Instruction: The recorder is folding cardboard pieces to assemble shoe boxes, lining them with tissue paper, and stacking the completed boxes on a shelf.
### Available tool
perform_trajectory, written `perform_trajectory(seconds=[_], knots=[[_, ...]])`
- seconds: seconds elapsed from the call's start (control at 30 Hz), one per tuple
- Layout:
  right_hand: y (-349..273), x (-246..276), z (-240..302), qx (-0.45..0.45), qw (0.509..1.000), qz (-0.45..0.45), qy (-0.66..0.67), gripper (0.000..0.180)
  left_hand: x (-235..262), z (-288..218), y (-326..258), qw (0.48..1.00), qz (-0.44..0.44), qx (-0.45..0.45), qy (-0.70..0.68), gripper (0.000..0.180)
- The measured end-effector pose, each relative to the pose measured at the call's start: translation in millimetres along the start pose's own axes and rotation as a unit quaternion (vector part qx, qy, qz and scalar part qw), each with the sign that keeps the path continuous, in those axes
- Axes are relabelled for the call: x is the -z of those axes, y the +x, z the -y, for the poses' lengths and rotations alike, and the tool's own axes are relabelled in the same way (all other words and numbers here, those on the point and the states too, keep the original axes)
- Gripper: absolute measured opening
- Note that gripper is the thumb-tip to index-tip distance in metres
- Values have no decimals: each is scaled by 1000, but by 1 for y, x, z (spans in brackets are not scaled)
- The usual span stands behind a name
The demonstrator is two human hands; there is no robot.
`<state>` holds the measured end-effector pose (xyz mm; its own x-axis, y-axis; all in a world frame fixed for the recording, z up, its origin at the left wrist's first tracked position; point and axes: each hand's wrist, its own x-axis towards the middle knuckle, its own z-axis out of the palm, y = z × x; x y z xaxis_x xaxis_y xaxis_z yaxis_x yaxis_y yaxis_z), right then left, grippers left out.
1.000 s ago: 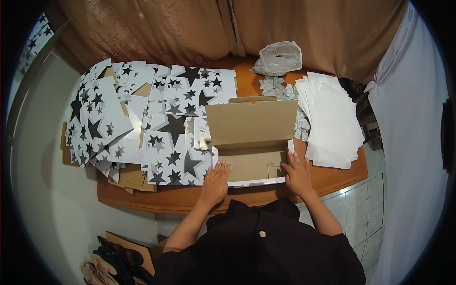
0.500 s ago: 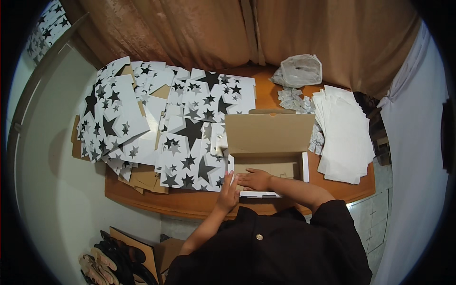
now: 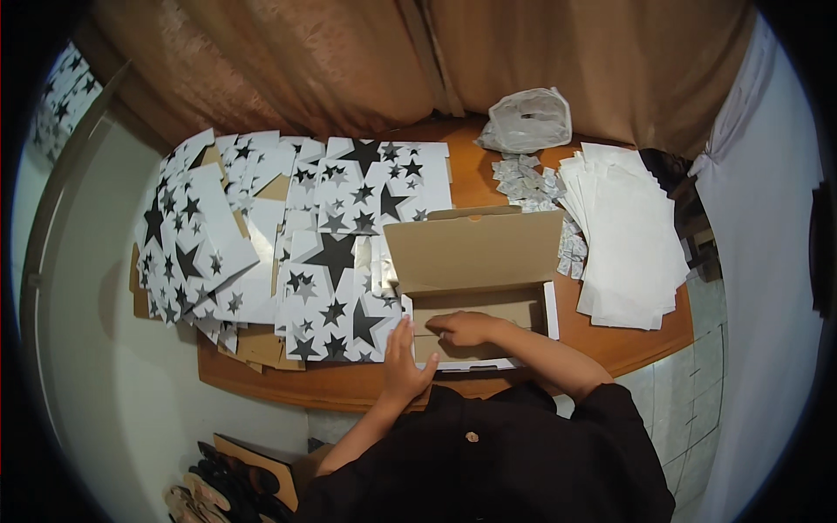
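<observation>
Room: is looking like part of a home, with one corner serving as a small workspace
Worktop [image 3: 610, 344]: is showing brown wood and a curved front edge, resembling household furniture
Curtains [image 3: 305, 70]: are hanging behind it, brown and faintly patterned
White cloth [image 3: 758, 218]: is draping down the right side
Footwear [image 3: 222, 479]: is resting at the lower left, pale sandals among it
Tiled floor [image 3: 671, 392]: is showing at the lower right
Star-printed cardboard [image 3: 392, 270]: is lying in flat piles, giving the workspace look
White sheets [image 3: 628, 253]: are lying stacked opposite
</observation>
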<state>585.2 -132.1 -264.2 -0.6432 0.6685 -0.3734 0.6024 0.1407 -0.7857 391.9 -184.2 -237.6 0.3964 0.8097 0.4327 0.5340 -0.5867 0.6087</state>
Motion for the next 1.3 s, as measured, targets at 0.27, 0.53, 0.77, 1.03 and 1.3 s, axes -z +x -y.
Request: perform_trajectory(seconds=[0.27,0.53,0.77,1.03,1.3], knots=[[-163,8,11,-94,819,-566,-7,39,-50,-30,96,911,321,-246,-83,29],[-156,-91,-19,-141,747,-631,157,43,-174,3,57,801,469,-372,0,56],[-146,-69,-26,-71,740,-660,111,33,-177,3,55,804,487,-335,64,62],[-169,-44,-44,-75,862,-501,22,37,-146,-37,106,826,529,-194,13,44],[-209,-23,-86,-296,731,-586,-187,48,-48,-78,53,963,220,-140,-69,31]])
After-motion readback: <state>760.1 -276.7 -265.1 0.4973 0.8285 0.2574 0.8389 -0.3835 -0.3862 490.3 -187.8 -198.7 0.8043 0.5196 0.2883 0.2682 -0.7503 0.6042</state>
